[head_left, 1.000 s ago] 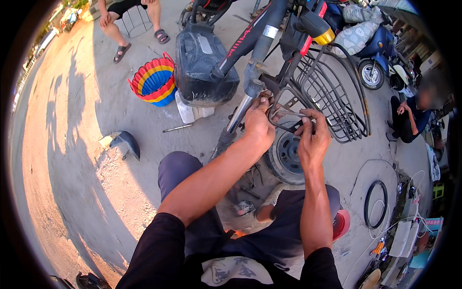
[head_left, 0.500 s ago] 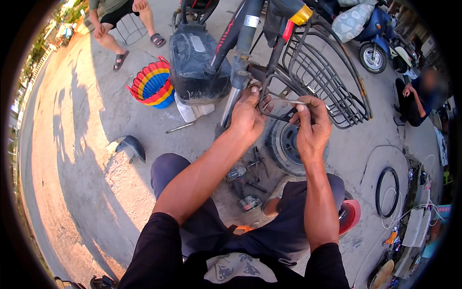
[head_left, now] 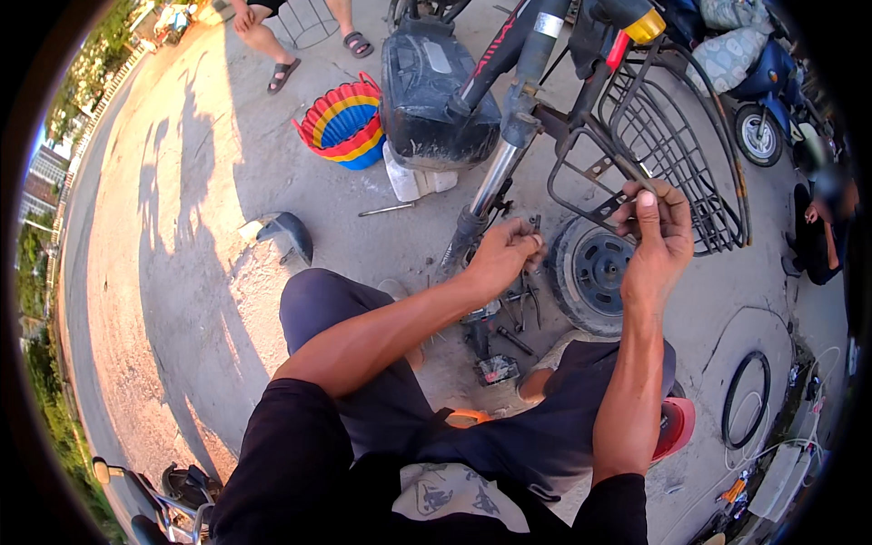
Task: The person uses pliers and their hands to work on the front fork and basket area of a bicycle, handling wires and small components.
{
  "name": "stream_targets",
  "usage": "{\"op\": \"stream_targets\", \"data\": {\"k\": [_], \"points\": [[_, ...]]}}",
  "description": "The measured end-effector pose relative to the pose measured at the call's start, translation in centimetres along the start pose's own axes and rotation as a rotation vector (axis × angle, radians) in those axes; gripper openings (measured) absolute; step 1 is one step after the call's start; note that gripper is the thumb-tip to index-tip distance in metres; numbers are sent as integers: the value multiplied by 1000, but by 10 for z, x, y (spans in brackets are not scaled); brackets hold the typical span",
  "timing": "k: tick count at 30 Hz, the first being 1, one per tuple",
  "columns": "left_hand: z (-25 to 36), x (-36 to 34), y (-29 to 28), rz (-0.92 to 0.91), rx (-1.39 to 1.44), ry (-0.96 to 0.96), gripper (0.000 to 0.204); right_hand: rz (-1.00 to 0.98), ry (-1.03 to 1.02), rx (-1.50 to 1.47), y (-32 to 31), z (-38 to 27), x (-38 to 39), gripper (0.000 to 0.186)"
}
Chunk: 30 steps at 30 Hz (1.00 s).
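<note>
My right hand (head_left: 658,238) is closed, with thumb and fingers pinching a thin metal rod-like tool (head_left: 635,173) in front of the wire basket (head_left: 668,136). The basket's dark metal bracket (head_left: 581,195) stands just left of it. My left hand (head_left: 507,258) is lower, its fingers curled together beside the bare fork leg (head_left: 495,178) of the two-wheeler; what they hold, if anything, cannot be made out. A detached wheel (head_left: 595,272) lies on the ground between and beyond my hands. Below my left hand are a cordless power tool (head_left: 495,367) and several hand tools (head_left: 518,313).
A striped plastic basket (head_left: 343,127) stands left of the black battery-box-like body (head_left: 431,100). A metal bar (head_left: 386,209) and a dark curved cover (head_left: 289,234) lie at left. A tyre (head_left: 745,400) lies right. Two people sit nearby; a blue scooter (head_left: 772,86) is parked far right.
My left hand has come away from the bracket and down toward the tools on the ground. The right hand keeps the rod-like tool, now tilted differently. The whole view has shifted.
</note>
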<state>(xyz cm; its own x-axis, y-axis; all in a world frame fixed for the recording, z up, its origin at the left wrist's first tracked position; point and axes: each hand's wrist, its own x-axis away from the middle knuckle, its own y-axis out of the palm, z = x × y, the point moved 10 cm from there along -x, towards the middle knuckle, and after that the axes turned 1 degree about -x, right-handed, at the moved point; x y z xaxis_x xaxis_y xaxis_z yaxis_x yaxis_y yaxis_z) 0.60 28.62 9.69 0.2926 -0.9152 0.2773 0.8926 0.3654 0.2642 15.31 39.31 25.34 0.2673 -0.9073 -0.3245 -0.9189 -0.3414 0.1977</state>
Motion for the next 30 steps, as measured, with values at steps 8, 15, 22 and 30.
{"op": "stream_targets", "data": {"k": [8,15,22,30], "points": [[-76,60,-119,-132,-336,-163,18,-41,147,-191,14,10,6,18],[-109,53,-170,-51,-494,-438,17,-71,193,-286,11,24,0,12],[-94,42,-191,-199,-826,-438,22,-58,231,-268,17,27,4,13],[19,37,-199,326,-1395,86,39,-166,397,-146,29,49,20,19]]}}
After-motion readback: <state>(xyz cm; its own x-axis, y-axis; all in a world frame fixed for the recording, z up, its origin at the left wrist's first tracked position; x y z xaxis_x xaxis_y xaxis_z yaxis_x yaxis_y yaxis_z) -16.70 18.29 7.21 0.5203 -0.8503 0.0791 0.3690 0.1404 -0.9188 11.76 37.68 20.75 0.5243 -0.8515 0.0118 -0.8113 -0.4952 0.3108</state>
